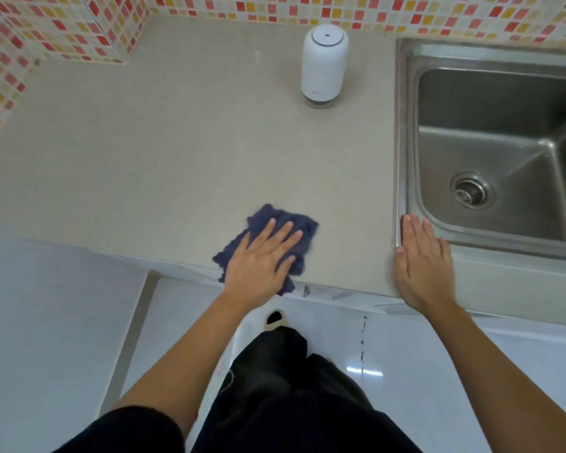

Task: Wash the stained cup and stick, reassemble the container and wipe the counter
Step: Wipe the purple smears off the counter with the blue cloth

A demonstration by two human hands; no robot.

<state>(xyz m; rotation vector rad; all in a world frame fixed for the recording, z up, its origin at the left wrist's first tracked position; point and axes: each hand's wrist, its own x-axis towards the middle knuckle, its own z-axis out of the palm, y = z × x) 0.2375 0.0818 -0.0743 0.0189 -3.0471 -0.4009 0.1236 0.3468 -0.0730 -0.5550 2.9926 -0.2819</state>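
Matte beige stone counter (177,152), plain, faintly speckled. Crumpled dark navy-blue cloth (276,220) at 6 o'clock on the counter. Upright white cylindrical container (324,65) at 12 o'clock, with a thin grey ring on its top and a clear band at its base. Brushed grey stainless-steel sink (504,138) at 3 o'clock, with a silver drain strainer. Mosaic tile wall (62,24) from 9 to 1 o'clock: small squares in red, pink, orange, yellow and cream. Glossy white floor tiles (406,361) at 6 o'clock. Black trousers (291,403) and black sleeve (128,433) at 6 to 7 o'clock.
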